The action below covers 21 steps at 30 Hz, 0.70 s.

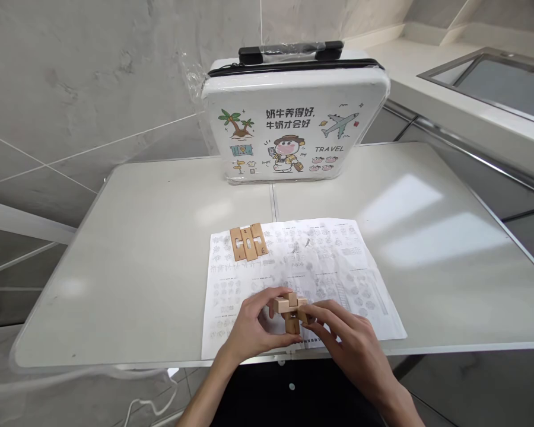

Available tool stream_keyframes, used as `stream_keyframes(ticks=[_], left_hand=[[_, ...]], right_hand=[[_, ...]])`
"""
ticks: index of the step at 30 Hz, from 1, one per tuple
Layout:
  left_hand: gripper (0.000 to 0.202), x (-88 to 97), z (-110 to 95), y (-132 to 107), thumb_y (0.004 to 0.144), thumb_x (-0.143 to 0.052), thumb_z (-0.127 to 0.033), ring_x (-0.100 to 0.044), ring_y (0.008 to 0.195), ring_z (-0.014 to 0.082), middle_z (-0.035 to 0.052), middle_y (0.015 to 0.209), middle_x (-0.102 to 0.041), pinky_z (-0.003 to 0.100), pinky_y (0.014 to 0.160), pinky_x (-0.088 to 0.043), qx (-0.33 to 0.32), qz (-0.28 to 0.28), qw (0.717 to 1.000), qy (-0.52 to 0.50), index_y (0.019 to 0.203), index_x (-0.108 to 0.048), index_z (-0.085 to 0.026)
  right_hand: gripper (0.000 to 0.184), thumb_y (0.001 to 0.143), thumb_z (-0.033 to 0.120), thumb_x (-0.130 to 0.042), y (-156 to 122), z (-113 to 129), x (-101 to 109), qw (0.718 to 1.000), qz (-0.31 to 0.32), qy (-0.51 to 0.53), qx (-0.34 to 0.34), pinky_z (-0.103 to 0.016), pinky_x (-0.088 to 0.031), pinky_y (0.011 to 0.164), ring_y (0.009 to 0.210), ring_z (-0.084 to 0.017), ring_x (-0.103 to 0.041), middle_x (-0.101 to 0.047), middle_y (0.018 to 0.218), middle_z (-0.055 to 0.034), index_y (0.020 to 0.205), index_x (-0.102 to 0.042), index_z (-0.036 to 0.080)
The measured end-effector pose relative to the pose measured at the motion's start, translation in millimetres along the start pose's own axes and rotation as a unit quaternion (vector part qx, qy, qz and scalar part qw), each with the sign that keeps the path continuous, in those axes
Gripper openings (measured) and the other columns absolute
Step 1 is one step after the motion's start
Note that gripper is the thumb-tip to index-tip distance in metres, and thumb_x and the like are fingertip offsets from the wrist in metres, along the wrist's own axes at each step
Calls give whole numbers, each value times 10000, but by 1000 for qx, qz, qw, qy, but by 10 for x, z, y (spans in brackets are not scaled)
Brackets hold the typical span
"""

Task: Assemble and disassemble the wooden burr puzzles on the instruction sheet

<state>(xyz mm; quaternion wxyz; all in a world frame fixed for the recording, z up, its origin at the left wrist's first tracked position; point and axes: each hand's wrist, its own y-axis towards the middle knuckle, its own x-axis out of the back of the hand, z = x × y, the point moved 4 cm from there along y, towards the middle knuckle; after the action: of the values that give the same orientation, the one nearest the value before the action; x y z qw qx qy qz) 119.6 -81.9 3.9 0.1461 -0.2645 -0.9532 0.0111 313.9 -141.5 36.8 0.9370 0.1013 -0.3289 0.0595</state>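
Observation:
My left hand (253, 325) and my right hand (343, 335) both grip a small wooden puzzle assembly (289, 311) of crossed notched blocks, held just above the near edge of a printed instruction sheet (338, 267). The left fingers curl round its left and lower side; the right fingers pinch its right end. Three loose notched wooden pieces (248, 242) lie side by side on the sheet's far left corner, well beyond both hands.
The sheet lies on a white folding table (151, 237). A white plastic-wrapped case with cartoon travel prints (293, 118) stands upright at the table's far edge. A counter with a metal-framed recess (485, 77) runs along the right. A white cable (146, 406) hangs below the near left edge.

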Motion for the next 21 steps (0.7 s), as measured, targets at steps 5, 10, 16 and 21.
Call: stream_keyframes(ticks=[5, 10, 16, 21], left_hand=[[761, -17, 27, -14, 675, -975, -495, -700, 1038, 276, 63, 1251, -759, 442, 1017, -538, 22, 18, 999, 17, 1345, -670, -301], [733, -28, -20, 2, 694, -969, -472, -694, 1027, 253, 40, 1207, -750, 379, 920, -556, 1, 22, 1000, 14, 1341, -661, -315], [735, -25, -10, -3, 695, -981, -426, -701, 1025, 231, 14, 1173, -754, 356, 931, -544, -7, 18, 1000, 12, 1346, -653, -331], [735, 8, 1, 4, 680, -993, -389, -696, 1100, 256, 41, 1212, -742, 356, 957, -557, -14, 5, 999, -53, 1337, -672, -321]], right_hand=[[234, 1106, 239, -546, 1, -6, -32, 1000, -16, 9, -18, -278, -472, 574, 663, -147, -668, -750, 997, -23, 1309, -644, 303], [229, 1103, 229, -546, 19, 34, -41, 999, -20, 34, 1, -259, -476, 563, 715, -149, -691, -743, 1012, -30, 1294, -654, 296], [230, 1083, 212, -581, 41, 61, -33, 996, -6, 92, -13, -233, -478, 536, 690, -140, -664, -705, 926, -5, 1275, -657, 311], [223, 1096, 293, -561, 24, -40, -51, 986, -25, 149, -76, -263, -537, 634, 668, -150, -626, -664, 862, 6, 1311, -619, 293]])
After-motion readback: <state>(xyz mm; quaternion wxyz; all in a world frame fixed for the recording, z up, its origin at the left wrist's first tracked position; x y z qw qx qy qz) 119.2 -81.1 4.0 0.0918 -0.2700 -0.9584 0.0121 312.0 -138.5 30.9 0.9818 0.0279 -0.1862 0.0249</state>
